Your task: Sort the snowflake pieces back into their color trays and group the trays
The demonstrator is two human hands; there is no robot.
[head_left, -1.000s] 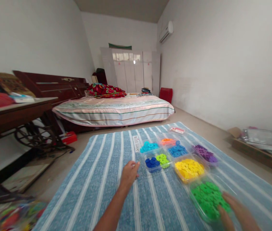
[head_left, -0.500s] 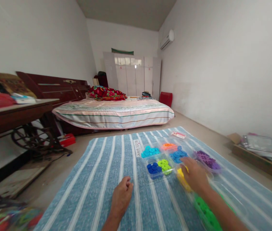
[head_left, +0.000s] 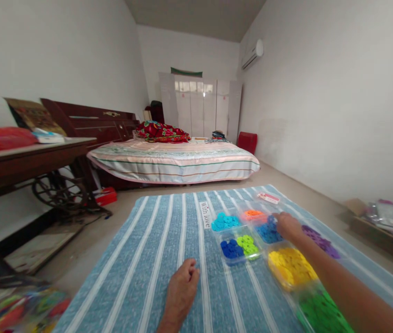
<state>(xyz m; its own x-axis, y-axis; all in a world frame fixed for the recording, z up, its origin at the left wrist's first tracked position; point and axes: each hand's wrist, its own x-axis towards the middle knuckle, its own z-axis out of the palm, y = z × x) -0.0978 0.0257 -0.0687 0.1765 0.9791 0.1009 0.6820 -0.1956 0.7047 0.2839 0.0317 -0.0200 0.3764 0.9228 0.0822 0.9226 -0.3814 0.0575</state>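
Note:
My left hand (head_left: 184, 284) rests on the striped cloth with its fingers curled closed; whatever may be inside is hidden. My right hand (head_left: 287, 225) is at the right edge of the medium-blue plastic pieces (head_left: 268, 231), fingers pressed together and pointing at them; what they grip cannot be made out. Around it sit clear plastic boxes of small notched discs: orange pieces (head_left: 252, 214), light blue pieces (head_left: 224, 222), purple pieces (head_left: 321, 241) and yellow pieces (head_left: 288, 264). Dark blue pieces (head_left: 231, 249) and lime pieces (head_left: 247, 245) share one box. Below the right forearm lie green pieces (head_left: 323, 310).
The blue striped cloth (head_left: 140, 259) carries a small red-and-white packet (head_left: 268, 198) at its far side. A cardboard box (head_left: 373, 229) stands right, a sewing-machine table (head_left: 36, 159) left. Beyond is a bed (head_left: 175, 162). Colourful packages (head_left: 26, 310) lie at the lower left.
My right hand has moved forward from above the yellow pieces to the medium-blue ones, uncovering the yellow box. My left hand stays curled on the cloth. The view has shifted slightly left.

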